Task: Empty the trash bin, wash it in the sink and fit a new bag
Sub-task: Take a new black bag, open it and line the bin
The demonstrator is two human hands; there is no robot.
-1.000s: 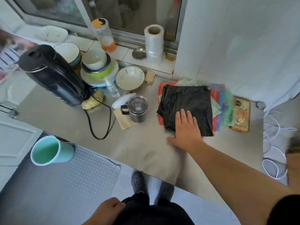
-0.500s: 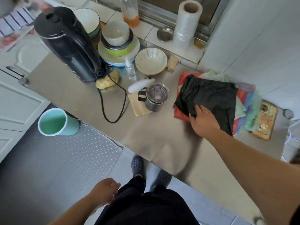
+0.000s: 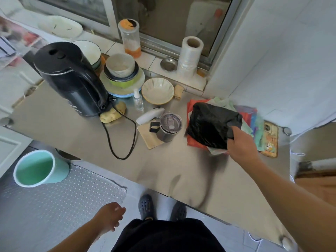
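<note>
A folded black bag (image 3: 211, 124) lies on top of a stack of coloured bags (image 3: 250, 120) at the right of the steel table. My right hand (image 3: 241, 144) grips the black bag's near right corner and lifts that edge off the stack. The mint-green trash bin (image 3: 37, 168) stands empty on the floor at the left, with no bag in it. My left hand (image 3: 109, 217) hangs low by my leg, fingers loosely curled, holding nothing.
On the steel table (image 3: 127, 166) stand a black kettle (image 3: 71, 79) with its cord, stacked bowls (image 3: 121, 70), a lidded steel mug (image 3: 168, 127), a potato and a phone (image 3: 271, 140). A roll of clear bags (image 3: 190, 57) sits on the sill. A diamond-plate mat (image 3: 60, 195) covers the floor.
My right hand went from lying flat on the black bag to gripping its near right corner and raising it. The camera view shifted; my left hand stayed low.
</note>
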